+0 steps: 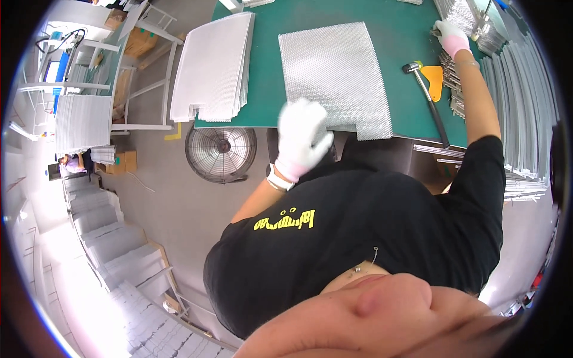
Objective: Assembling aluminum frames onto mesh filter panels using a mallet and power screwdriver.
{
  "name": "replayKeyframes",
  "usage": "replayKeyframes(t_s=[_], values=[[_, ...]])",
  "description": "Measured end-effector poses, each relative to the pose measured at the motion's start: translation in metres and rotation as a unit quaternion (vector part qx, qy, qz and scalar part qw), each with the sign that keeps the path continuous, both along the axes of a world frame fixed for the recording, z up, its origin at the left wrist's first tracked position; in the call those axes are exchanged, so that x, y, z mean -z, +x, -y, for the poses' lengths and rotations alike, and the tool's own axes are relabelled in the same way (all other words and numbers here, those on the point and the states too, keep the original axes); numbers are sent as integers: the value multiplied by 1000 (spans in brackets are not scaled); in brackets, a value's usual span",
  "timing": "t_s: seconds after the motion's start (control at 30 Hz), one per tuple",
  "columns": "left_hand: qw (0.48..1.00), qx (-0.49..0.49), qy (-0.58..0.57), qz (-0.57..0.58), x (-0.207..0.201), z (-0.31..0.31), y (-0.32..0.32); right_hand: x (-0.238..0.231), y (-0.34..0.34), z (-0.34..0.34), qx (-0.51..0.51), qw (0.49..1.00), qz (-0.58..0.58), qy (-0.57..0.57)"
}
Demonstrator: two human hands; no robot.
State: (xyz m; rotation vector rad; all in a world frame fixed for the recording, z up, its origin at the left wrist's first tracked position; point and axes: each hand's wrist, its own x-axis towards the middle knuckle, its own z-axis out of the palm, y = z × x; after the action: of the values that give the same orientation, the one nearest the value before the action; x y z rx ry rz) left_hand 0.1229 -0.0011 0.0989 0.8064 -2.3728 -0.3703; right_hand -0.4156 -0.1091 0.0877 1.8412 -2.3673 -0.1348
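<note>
Your left hand [301,138], gloved, fingers spread, sits at the near edge of the silver mesh sheet [335,74] lying flat on the green desk [265,89]. Your right hand [451,37] grips metal strips [452,74] at the far right. Rubber mallet [427,94] lies between.

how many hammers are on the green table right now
1. The hammer lies on the green table, to the right of the silver mesh sheet, its head beside an orange scraper. Others could be hidden among the metal strips by the right hand.
</note>
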Motion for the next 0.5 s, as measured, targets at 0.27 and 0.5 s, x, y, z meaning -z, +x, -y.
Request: replayKeyframes(t_s=[0.27, 0.5], values=[[526, -124, 742, -397, 107, -69, 18, -33, 260, -176, -238, 754, 611, -29], [510, -150, 707, -467, 113, -57, 1, 110, 367, -250, 132, 297, 945, 42]])
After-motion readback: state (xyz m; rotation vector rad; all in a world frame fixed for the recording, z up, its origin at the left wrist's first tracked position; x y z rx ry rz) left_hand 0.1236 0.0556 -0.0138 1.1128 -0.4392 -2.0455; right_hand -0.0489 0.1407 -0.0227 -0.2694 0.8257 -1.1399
